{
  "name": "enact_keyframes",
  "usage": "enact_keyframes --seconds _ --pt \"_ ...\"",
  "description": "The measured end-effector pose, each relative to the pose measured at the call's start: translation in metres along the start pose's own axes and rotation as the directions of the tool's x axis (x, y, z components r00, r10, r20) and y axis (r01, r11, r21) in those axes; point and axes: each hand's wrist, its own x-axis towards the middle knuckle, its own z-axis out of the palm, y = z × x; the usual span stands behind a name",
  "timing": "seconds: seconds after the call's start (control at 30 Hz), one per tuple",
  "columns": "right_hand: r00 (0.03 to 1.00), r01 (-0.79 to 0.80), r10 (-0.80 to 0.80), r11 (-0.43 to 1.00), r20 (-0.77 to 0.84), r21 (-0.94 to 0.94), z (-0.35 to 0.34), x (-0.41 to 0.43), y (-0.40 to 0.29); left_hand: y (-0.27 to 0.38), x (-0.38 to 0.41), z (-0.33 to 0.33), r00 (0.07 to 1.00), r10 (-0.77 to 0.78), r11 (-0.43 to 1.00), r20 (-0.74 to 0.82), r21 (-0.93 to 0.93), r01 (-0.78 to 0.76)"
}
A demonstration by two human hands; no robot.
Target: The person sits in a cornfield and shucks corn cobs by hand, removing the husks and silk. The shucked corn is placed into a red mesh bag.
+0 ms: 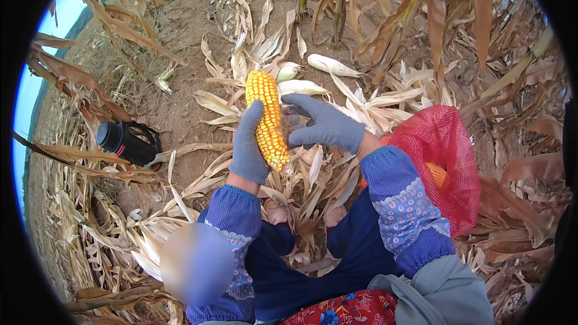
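Observation:
My left hand [249, 146], in a grey dotted work glove, is closed around a husked ear of yellow corn [267, 119]. The ear tilts, its broad end away from me and its narrow end towards my lap. Just right of the cob is my right hand [327, 124], gloved alike, its fingers spread and partly bent. Brown corn silk [289, 122] hangs between the ear and the right fingers; whether those fingers touch it I cannot tell. Beyond the hands, unhusked ears [334, 65] lie among pale husks [216, 101] on the soil.
A red mesh sack [456, 144] with yellow corn [435, 174] inside stands beside my right forearm. On the left, a black flask with a handle [135, 144] lies on the ground. Dry corn stalks [341, 4] rise ahead and on both sides. Loose husks surround my feet.

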Motion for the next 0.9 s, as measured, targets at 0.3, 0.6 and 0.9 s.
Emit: enact_keyframes --seconds 0.3,0.6,0.9 --pt "0.982 -0.148 0.064 0.85 -0.179 -0.505 -0.025 0.001 0.032 0.01 -0.006 -0.001 0.999 0.009 0.998 -0.04 0.063 -0.006" --pt "0.711 -0.675 0.118 0.394 -0.693 -0.624 -0.12 -0.027 0.117 0.019 0.003 -0.015 0.981 0.122 0.985 -0.15 -0.101 -0.138" --pt "0.713 -0.651 0.193 0.54 -0.674 -0.534 -0.119 -0.022 0.066 0.007 0.01 -0.02 0.972 -0.018 0.993 -0.233 0.108 0.044"
